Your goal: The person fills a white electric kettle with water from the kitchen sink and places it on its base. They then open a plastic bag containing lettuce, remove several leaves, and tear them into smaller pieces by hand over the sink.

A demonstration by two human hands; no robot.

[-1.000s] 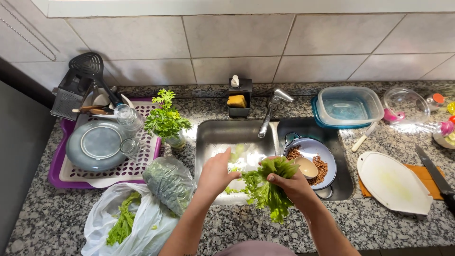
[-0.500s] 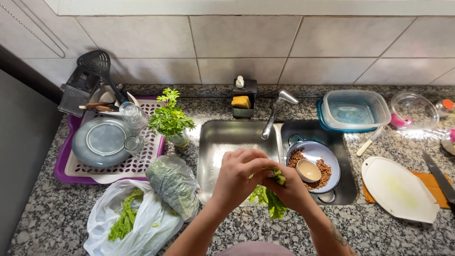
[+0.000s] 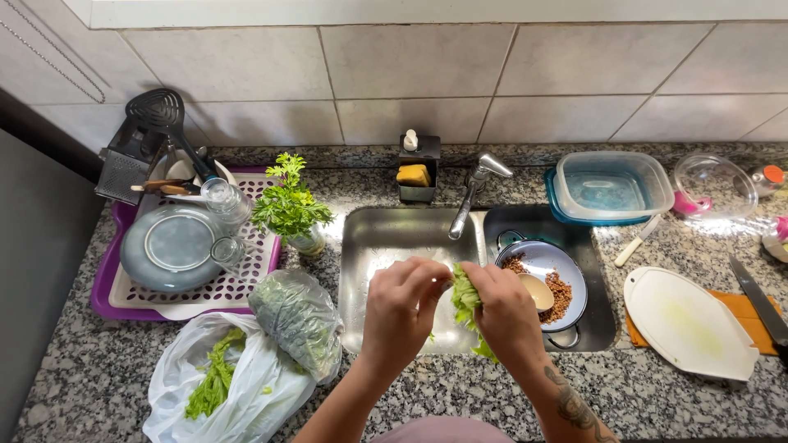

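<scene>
So both hands closed in at mid-frame, the left hand and right hand now pinching the bunched lettuce leaf over the sink, previously spread wide.

A white cutting board lies beside what looks like a knife.

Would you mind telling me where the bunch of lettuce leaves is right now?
In the head view, the lettuce leaves sit at centre, held between the left hand and right hand over the sink, left of the pan.
</scene>
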